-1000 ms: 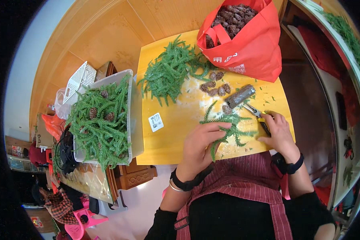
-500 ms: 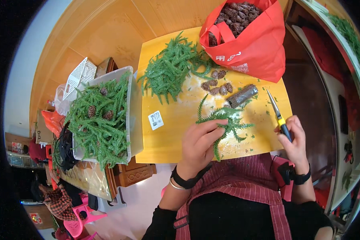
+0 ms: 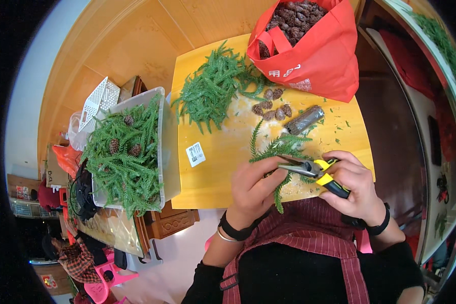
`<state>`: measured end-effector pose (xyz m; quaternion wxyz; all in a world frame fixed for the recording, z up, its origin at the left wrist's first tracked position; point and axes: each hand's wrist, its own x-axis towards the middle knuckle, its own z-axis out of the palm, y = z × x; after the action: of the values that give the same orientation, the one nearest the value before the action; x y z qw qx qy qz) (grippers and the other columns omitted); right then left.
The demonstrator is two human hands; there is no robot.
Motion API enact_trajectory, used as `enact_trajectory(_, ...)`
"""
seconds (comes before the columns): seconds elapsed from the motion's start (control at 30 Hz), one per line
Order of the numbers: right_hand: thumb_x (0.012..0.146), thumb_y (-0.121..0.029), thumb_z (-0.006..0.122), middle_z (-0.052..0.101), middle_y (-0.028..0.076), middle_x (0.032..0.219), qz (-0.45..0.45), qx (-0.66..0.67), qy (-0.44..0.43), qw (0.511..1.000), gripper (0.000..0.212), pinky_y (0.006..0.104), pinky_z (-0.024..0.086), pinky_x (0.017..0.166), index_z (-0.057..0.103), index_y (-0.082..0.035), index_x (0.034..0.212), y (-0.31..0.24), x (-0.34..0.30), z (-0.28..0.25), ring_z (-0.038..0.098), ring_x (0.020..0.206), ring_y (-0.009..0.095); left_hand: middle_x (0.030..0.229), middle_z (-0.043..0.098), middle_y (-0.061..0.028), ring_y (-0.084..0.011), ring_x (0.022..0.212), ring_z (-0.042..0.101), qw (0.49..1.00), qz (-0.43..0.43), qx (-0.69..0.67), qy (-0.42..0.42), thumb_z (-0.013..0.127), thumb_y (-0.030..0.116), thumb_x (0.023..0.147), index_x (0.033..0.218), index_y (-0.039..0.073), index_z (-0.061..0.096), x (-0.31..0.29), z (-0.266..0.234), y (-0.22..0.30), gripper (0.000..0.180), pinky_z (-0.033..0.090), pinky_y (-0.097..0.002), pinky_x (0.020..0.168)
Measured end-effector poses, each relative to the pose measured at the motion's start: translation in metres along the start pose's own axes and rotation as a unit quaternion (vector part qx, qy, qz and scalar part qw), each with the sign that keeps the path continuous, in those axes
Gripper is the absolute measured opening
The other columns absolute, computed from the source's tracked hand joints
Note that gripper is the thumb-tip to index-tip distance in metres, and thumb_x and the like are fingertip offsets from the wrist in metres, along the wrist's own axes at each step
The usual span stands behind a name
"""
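Between the fingertips of my left hand (image 3: 256,187) is a green artificial pine sprig (image 3: 278,147), its fronds fanning out over the near part of the yellow table. My right hand (image 3: 353,185) grips the yellow and black handles of a pair of pliers (image 3: 309,168). The plier jaws are parted and lie at my left fingertips, over the sprig's base; whether they touch the stem is hidden. Just beyond the sprig lies a bundle of dark wires in clear wrap (image 3: 305,120), beside several loose pine cones (image 3: 271,109).
A heap of green sprigs (image 3: 210,86) covers the table's far left. Behind the cones stands a red bag (image 3: 316,63) full of pine cones. A clear plastic bin (image 3: 169,152) of sprigs and cones is left of the table (image 3: 207,187). Farther left, a person in a checked shirt (image 3: 78,258) sits.
My right hand has swung the pliers left and down to my left hand, and their jaws have opened. The sprig stays in my left hand.
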<state>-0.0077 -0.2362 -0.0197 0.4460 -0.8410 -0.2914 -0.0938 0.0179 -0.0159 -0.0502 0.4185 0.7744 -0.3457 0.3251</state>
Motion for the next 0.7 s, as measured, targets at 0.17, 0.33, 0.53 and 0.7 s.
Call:
enact_trajectory(0.17,0.061,-0.014,0.072,0.059,0.011,0.077,-0.022,-0.061,0.006,0.998,0.022,0.0387,0.046,0.077,0.059,-0.001,0.073,-0.006,0.004,0.0,0.056,0.094,0.034,0.088,0.063,-0.0105,-0.0241,0.069,0.059,1.0,0.005,0.003,0.002,0.063,0.0,0.065,0.082,0.005,0.06,-0.002,-0.001,0.0,0.018,0.04,-0.0298,0.051)
enact_trajectory(0.33,0.062,-0.017,0.073,0.059,0.009,0.084,-0.024,-0.093,-0.012,0.995,0.022,0.0384,0.045,0.08,0.058,-0.004,0.071,-0.005,0.004,0.0,0.054,0.097,0.03,0.086,0.064,-0.0114,-0.0268,0.073,0.061,1.0,-0.012,0.014,-0.023,0.064,0.0,0.068,0.082,0.005,0.055,0.001,-0.006,0.005,0.018,0.044,-0.0307,0.057)
enact_trajectory(0.53,0.062,-0.018,0.073,0.056,0.009,0.08,-0.032,-0.13,-0.011,0.991,0.023,0.0376,0.046,0.078,0.057,-0.004,0.072,-0.007,0.004,0.0,0.055,0.092,0.03,0.089,0.064,-0.0111,-0.0276,0.075,0.06,1.0,0.013,0.008,-0.024,0.063,0.0,0.064,0.085,0.003,0.059,0.005,-0.01,0.005,0.022,0.047,-0.0331,0.06)
enact_trajectory(0.7,0.063,-0.018,0.073,0.055,0.009,0.078,-0.033,-0.114,-0.012,0.993,0.023,0.037,0.046,0.077,0.057,-0.004,0.072,-0.01,0.007,-0.001,0.055,0.092,0.029,0.09,0.064,-0.0105,-0.027,0.078,0.06,0.999,0.026,0.009,-0.045,0.064,0.001,0.062,0.087,0.003,0.06,0.008,-0.011,0.005,0.025,0.046,-0.0328,0.06)
